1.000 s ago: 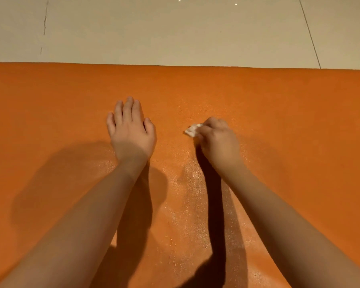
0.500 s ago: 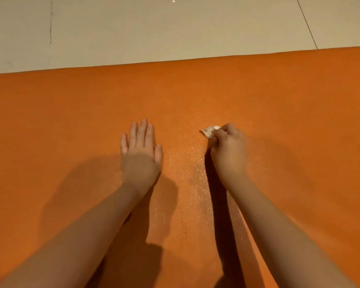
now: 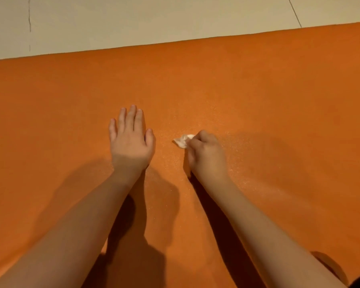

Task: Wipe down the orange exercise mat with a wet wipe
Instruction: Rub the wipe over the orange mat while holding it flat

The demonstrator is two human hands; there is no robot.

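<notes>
The left hand [image 3: 131,143] lies flat, palm down, on the mat [image 3: 258,96] at centre frame, its fingers straight and pointing toward the top of the frame. Just to its right, the right hand [image 3: 206,154] is curled into a fist, gripping a crumpled white wipe [image 3: 182,140] that pokes out leftward and seems to touch the mat. The mat fills most of the frame, its long axis running left to right, its far edge slanting up toward the right against the pale floor [image 3: 154,17].

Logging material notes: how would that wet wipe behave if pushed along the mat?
Probably floppy: the wipe sticks out crumpled from the right hand. Likely light: small against the hand. May drag rather than slide; the mat looks grainy.
</notes>
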